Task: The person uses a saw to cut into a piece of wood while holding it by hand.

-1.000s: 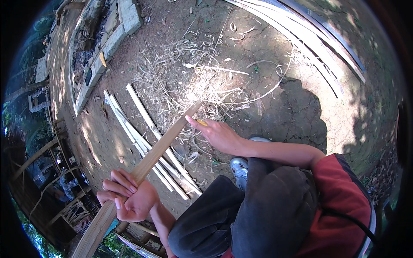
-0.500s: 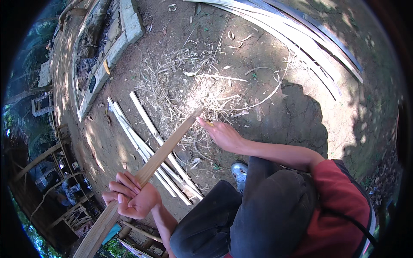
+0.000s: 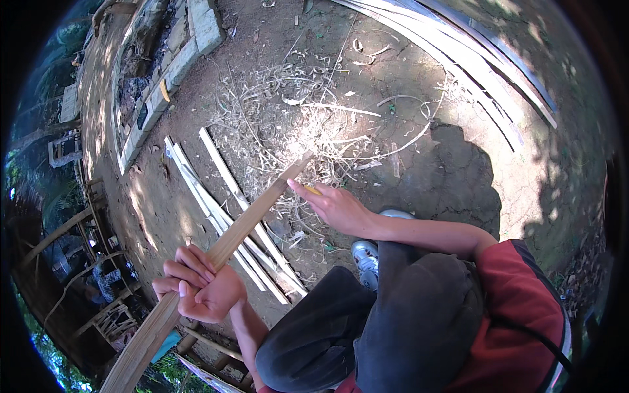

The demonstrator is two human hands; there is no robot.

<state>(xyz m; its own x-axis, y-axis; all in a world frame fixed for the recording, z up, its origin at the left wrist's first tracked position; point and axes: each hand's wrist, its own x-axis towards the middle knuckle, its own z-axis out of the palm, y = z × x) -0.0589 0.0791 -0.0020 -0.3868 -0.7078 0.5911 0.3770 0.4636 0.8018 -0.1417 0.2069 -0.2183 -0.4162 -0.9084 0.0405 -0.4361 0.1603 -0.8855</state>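
A long, flat strip of pale wood (image 3: 246,226) slants from the lower left up to the middle of the view. My left hand (image 3: 206,288) is closed around it, with the fingers curled over its upper face. Close to the strip's far end is my right hand (image 3: 334,206), its index finger stretched along the edge and the others bent. A yellow piece (image 3: 313,190), perhaps the handle of a small tool, shows in that grip; the rest of it is hidden. Under the far end lies a heap of curled wood shavings (image 3: 321,134).
Several pale strips (image 3: 219,216) lie on the dirt beyond my left hand. A bundle of long slats (image 3: 452,49) curves across the far right. A stone-edged bed (image 3: 173,75) stands far left, with a yellow object (image 3: 164,90) on its rim. My shoe (image 3: 365,259) is near the middle.
My right hand has slid a little down the strip toward my left hand, so more of the far end shows beyond it. The left hand keeps its hold.
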